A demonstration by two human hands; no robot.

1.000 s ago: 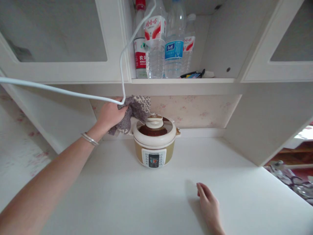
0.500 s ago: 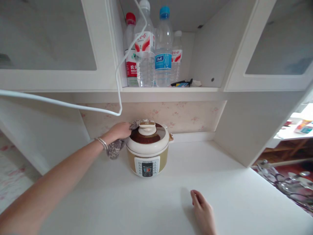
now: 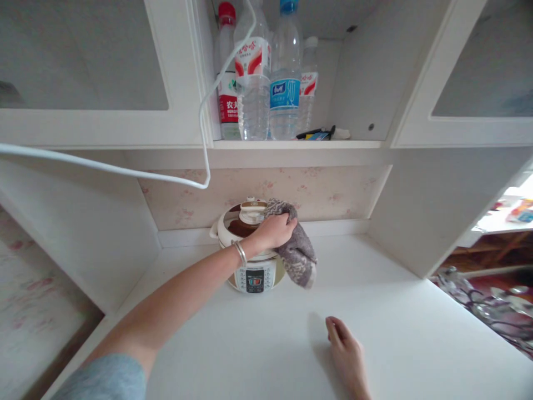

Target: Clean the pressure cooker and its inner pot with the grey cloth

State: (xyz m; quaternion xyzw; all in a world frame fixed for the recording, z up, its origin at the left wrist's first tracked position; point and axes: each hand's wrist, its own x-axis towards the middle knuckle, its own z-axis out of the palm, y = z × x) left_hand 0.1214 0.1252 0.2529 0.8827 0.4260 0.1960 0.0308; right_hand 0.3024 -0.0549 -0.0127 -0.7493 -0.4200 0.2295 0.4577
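Note:
My left hand (image 3: 273, 231) is closed on a grey-brown patterned cloth (image 3: 300, 254), which lies over the right side of the lid and hangs down past it. Under my hand and wrist stands an electric pressure cooker (image 3: 255, 279), with a brown and cream lid, a knob handle and a front control panel. My forearm hides part of its lid and left front. Lower right, my right hand (image 3: 347, 349) is low over the white counter, its fingers curled in and nothing visible in them.
Several plastic bottles (image 3: 285, 91) stand on the open cabinet shelf (image 3: 295, 144) above the cooker. A white cable (image 3: 125, 171) hangs across the front at left. The white counter (image 3: 400, 328) runs between side panels, with flowered wallpaper (image 3: 325, 191) behind.
My left hand has moved the cloth from the left side of the cooker's lid across to its right side. My right hand stays almost in place. The view has shifted slightly.

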